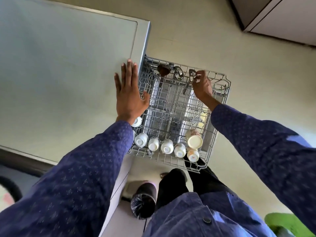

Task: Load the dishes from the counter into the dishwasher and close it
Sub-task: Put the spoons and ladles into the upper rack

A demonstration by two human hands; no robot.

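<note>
Left hand [128, 93] is lying flat, fingers straight and spread, on the grey counter [59, 69] at frame centre-left, holding nothing. Right hand [202, 87] is reaching over the pulled-out wire rack [217, 134] at frame centre, fingers curled and pinching a metal spoon [192, 76] at the rack's far edge. A ladle [177, 73] and a brown utensil [163, 70] are lying just beside it, to the left. A row of inverted white cups [166, 146] is sitting along the rack's near edge, with a larger cream mug [194, 139] at its right end.
</note>
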